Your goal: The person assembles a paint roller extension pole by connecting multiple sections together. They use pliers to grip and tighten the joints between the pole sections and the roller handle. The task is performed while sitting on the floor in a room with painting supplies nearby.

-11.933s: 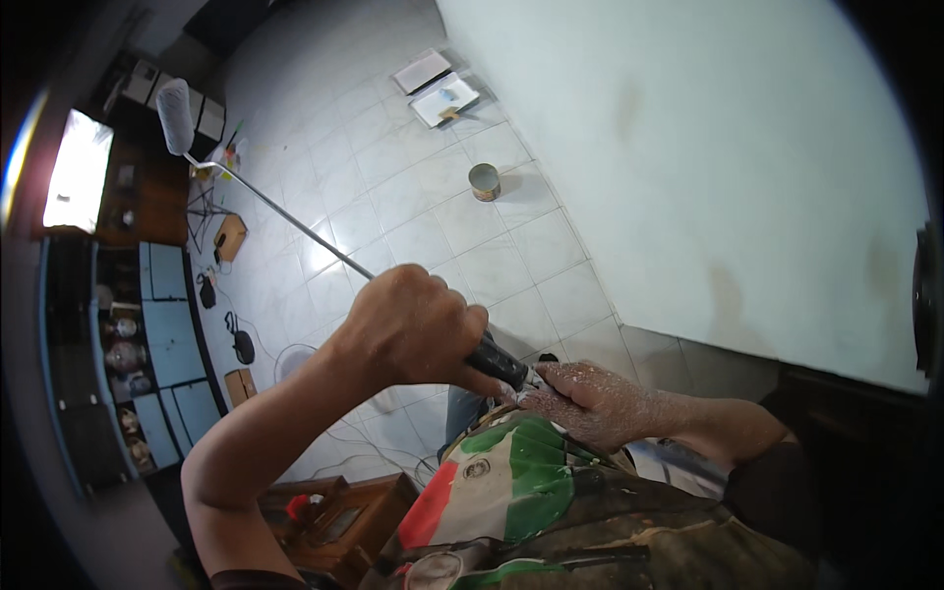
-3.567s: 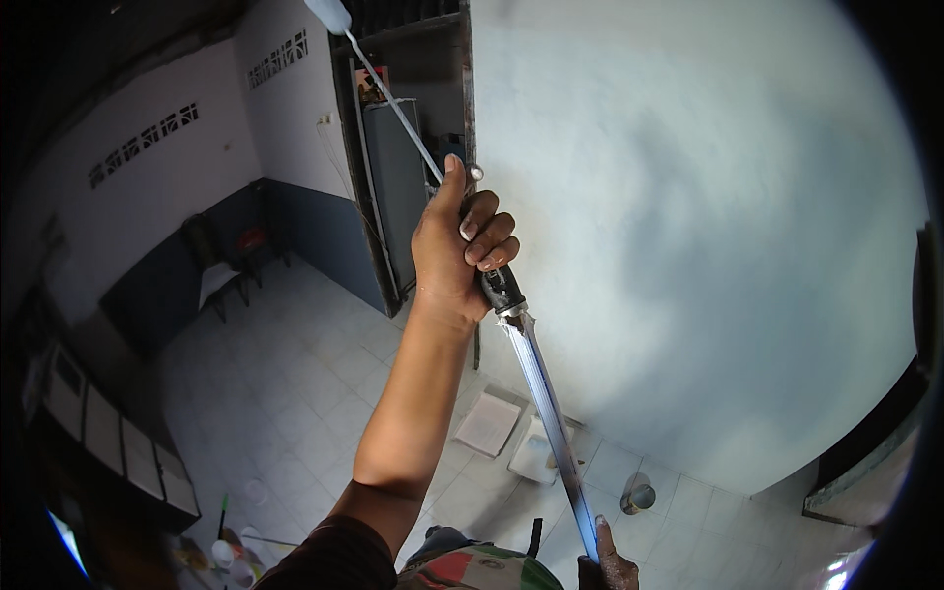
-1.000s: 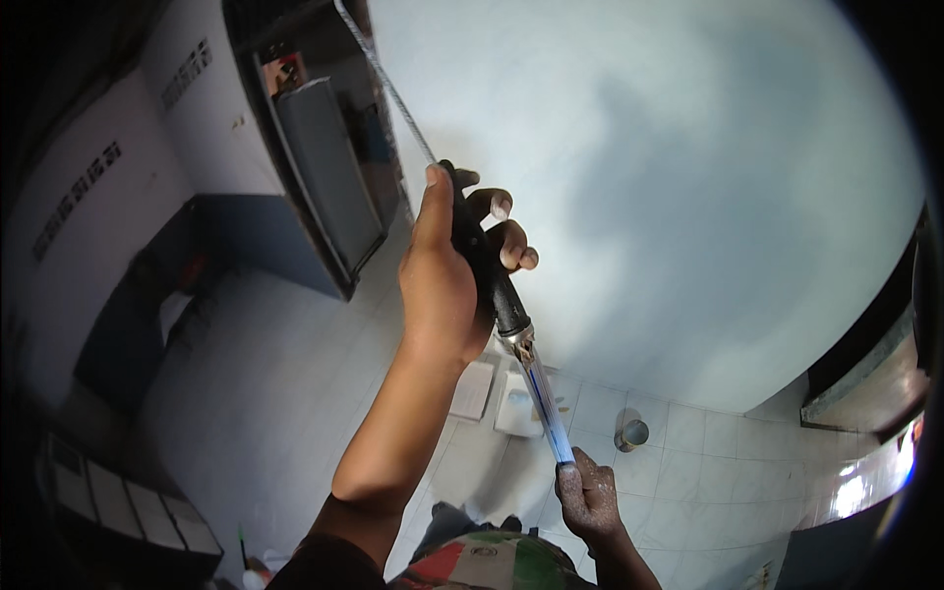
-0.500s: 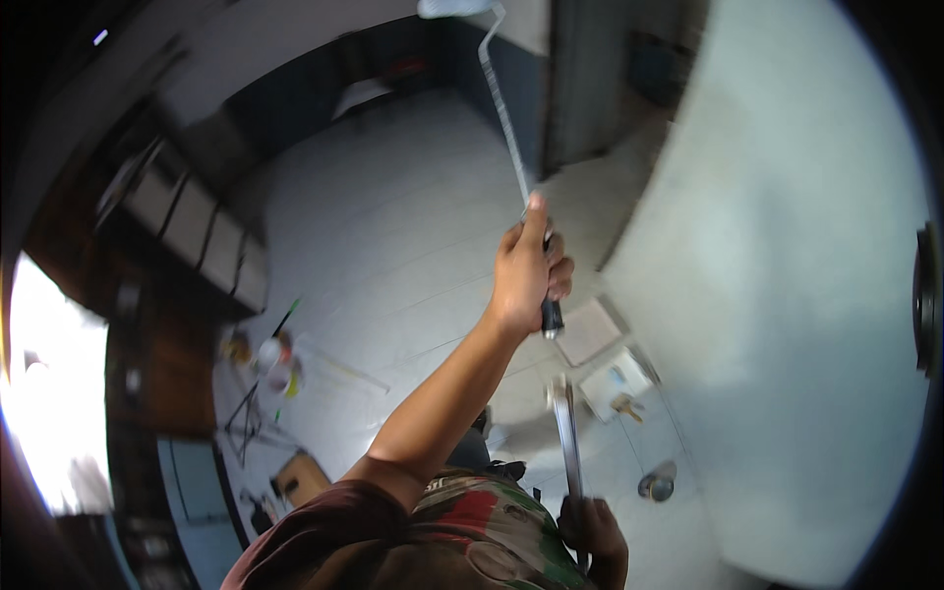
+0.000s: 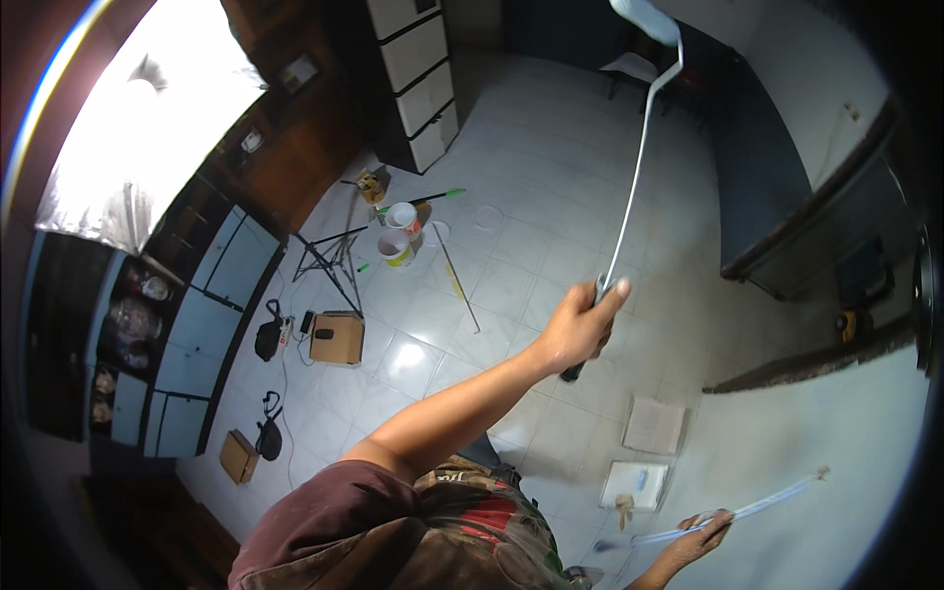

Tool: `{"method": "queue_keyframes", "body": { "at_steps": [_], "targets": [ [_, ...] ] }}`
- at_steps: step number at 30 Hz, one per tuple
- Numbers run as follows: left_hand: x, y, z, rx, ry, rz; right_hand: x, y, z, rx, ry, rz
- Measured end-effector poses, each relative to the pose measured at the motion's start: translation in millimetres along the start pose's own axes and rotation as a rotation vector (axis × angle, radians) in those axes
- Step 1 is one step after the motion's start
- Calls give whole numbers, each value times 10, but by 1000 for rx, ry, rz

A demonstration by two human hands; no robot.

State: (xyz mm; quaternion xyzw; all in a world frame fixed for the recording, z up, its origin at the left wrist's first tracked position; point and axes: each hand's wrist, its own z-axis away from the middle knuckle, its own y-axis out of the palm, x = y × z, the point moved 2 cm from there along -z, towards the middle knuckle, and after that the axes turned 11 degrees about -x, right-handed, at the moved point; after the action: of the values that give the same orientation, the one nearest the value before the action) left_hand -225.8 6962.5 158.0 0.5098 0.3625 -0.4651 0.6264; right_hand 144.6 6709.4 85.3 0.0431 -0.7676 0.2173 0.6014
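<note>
My left hand [image 5: 580, 329], arm stretched forward, is closed around the black handle of a paint roller [image 5: 634, 187]. The roller's bent metal rod runs up from the fist, and its whitish roller head [image 5: 646, 18] is partly cut off by the upper edge. At the lower right, close to the pale wall [image 5: 816, 423], my right hand [image 5: 703, 531] is closed around a long pale stick [image 5: 762, 503]. The stick's brownish far tip lies against or just in front of the wall; I cannot tell which.
On the floor lie a white tray [image 5: 615, 482] with a paintbrush [image 5: 624, 508] on its edge and a flat square panel [image 5: 655, 423]. Farther left are white buckets [image 5: 395, 248], a folding stand [image 5: 329, 270], a cardboard box [image 5: 344, 339] and cabinets [image 5: 187, 354].
The view has swung rightward, bringing more of the floor and left cabinets into sight. My right hand has moved from beside my body out toward the wall with the stick. The left still grips the roller.
</note>
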Motion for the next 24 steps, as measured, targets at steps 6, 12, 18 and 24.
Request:
{"method": "queue_keyframes", "body": {
  "at_steps": [6, 12, 18, 24],
  "targets": [
    [487, -1387, -120, -197, 93, -551, 1020, 1761, 283, -3, 305, -541],
    [423, -2346, -176, -205, 82, -725, 1296, 3432, 1435, 472, 746, -699],
    [383, -2708, -380, -192, -36, -545, 996, 4754, 2371, 828, 1007, -549],
    [601, -2837, -885, -300, -167, -230, 954, 5903, 2542, 1086, 1115, -425]
  ]
}}
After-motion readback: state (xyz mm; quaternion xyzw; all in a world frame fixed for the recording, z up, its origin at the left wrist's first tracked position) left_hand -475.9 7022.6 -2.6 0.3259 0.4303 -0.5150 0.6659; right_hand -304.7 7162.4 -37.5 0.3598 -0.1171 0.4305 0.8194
